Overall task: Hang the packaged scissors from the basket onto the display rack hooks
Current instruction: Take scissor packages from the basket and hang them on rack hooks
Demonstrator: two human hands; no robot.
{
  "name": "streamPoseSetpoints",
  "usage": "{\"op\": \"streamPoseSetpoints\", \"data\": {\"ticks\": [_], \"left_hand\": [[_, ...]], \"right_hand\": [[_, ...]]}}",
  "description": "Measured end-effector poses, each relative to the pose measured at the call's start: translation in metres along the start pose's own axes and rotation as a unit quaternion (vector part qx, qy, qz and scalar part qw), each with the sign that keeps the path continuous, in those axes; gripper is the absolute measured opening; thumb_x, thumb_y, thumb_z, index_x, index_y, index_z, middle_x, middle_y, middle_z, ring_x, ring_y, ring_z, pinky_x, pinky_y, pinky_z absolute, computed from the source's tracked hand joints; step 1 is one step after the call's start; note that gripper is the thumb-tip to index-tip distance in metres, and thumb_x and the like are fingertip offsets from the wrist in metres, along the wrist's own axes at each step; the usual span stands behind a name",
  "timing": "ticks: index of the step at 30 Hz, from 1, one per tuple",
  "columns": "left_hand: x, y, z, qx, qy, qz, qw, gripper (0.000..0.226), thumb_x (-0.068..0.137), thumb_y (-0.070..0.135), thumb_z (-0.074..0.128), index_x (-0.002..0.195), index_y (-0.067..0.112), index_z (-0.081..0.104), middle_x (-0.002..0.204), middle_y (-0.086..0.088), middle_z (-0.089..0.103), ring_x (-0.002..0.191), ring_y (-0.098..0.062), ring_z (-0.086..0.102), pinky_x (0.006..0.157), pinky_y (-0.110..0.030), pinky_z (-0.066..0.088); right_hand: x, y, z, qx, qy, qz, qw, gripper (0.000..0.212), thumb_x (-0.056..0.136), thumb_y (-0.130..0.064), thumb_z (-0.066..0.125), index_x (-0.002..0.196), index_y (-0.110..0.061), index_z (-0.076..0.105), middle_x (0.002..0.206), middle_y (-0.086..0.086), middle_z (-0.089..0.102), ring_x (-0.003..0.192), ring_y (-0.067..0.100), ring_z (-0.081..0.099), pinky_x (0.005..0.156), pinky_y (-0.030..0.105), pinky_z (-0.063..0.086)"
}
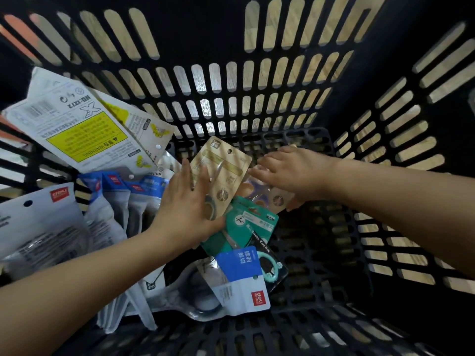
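Reaching into the basket (257, 29) — left hand (185, 199) grips a tan scissors pack (226, 165), right hand (288, 170) spread flat.

Tan-carded packaged scissors (223, 167) stand tilted among teal (244, 227) and blue-white packs (241, 281) inside the black basket (295, 327).

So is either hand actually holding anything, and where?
The left hand grips the tan scissors pack by its lower left edge. The right hand's hold cannot be told.
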State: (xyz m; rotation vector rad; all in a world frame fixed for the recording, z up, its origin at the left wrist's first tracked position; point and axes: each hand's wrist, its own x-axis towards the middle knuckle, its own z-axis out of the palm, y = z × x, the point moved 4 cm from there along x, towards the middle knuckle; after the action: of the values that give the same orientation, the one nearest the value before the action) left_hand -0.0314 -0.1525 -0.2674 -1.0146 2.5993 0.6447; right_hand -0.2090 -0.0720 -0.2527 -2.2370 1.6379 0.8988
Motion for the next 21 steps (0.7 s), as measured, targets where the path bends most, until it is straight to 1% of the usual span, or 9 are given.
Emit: {"op": "streamPoseSetpoints", "data": {"ticks": [5,7,9,13,16,18,20,21], "left_hand": [[-0.002,0.001,-0.002,-0.005,0.003,0.000,1.000,0.103,0.077,0.060,0.060,0.151,0.023,-0.003,0.156,-0.011,-0.017,0.144,-0.026,-0.007,0.117,-0.040,0.004],[-0.001,0.002,-0.002,-0.001,0.007,0.000,1.000,0.104,0.077,0.061,0.059,0.151,0.023,-0.003,0.156,-0.011,-0.016,0.144,-0.026,-0.007,0.117,-0.039,0.004],[-0.001,0.004,-0.002,-0.003,0.016,-0.004,1.000,0.105,0.077,0.061,0.060,0.151,0.022,-0.003,0.156,-0.010,-0.015,0.144,-0.027,-0.007,0.117,-0.039,0.005],[0.001,0.001,-0.007,-0.030,0.031,-0.028,0.999,0.109,0.075,0.056,0.066,0.151,0.024,-0.005,0.157,-0.005,-0.014,0.144,-0.028,-0.003,0.116,-0.042,0.010],[0.001,-0.001,-0.008,-0.025,0.031,-0.025,0.999,0.108,0.077,0.054,0.065,0.151,0.024,-0.007,0.157,-0.006,-0.014,0.144,-0.029,-0.003,0.116,-0.041,0.010],[-0.001,-0.001,-0.007,-0.021,0.026,-0.022,0.999,0.107,0.079,0.054,0.064,0.151,0.024,-0.009,0.157,-0.006,-0.015,0.144,-0.029,-0.005,0.117,-0.041,0.008],[-0.001,0.000,-0.006,-0.023,0.024,-0.024,0.999,0.107,0.079,0.054,0.064,0.151,0.024,-0.010,0.157,-0.006,-0.015,0.144,-0.028,-0.007,0.117,-0.041,0.006],[-0.001,0.001,-0.006,-0.027,0.025,-0.027,0.999,0.107,0.079,0.054,0.064,0.151,0.024,-0.009,0.157,-0.006,-0.015,0.144,-0.028,-0.007,0.117,-0.041,0.006]], "right_hand": [[-0.014,0.012,-0.014,-0.143,0.005,-0.076,0.987,0.095,0.081,-0.029,0.069,0.148,-0.015,0.003,0.148,0.016,0.027,0.134,0.031,0.032,0.108,0.047,0.030],[-0.012,0.008,-0.019,-0.190,0.033,-0.095,0.977,0.090,0.084,-0.019,0.066,0.149,-0.015,0.004,0.147,0.018,0.030,0.133,0.034,0.034,0.109,0.050,0.030],[-0.004,0.003,-0.023,-0.237,0.065,-0.113,0.963,0.087,0.083,-0.014,0.067,0.150,-0.016,0.010,0.145,0.020,0.036,0.132,0.037,0.038,0.107,0.053,0.033],[0.009,0.006,-0.026,-0.279,0.023,-0.140,0.950,0.090,0.086,-0.010,0.063,0.150,-0.018,-0.001,0.153,0.014,0.022,0.139,0.035,0.025,0.111,0.052,0.027],[-0.003,0.015,-0.022,-0.303,-0.042,-0.142,0.941,0.088,0.089,-0.006,0.055,0.149,-0.016,-0.008,0.155,0.015,0.010,0.144,0.034,0.011,0.113,0.049,0.024],[-0.011,0.018,-0.015,-0.321,-0.074,-0.138,0.934,0.089,0.089,-0.003,0.052,0.148,-0.015,-0.014,0.156,0.018,0.002,0.145,0.035,0.002,0.116,0.049,0.017],[-0.015,0.017,-0.012,-0.330,-0.082,-0.132,0.931,0.093,0.089,-0.003,0.054,0.148,-0.017,-0.016,0.156,0.019,-0.003,0.145,0.036,-0.005,0.116,0.049,0.009],[-0.014,0.016,-0.011,-0.330,-0.079,-0.130,0.932,0.094,0.088,-0.004,0.055,0.148,-0.018,-0.016,0.156,0.019,-0.003,0.145,0.036,-0.005,0.116,0.049,0.008]]}}
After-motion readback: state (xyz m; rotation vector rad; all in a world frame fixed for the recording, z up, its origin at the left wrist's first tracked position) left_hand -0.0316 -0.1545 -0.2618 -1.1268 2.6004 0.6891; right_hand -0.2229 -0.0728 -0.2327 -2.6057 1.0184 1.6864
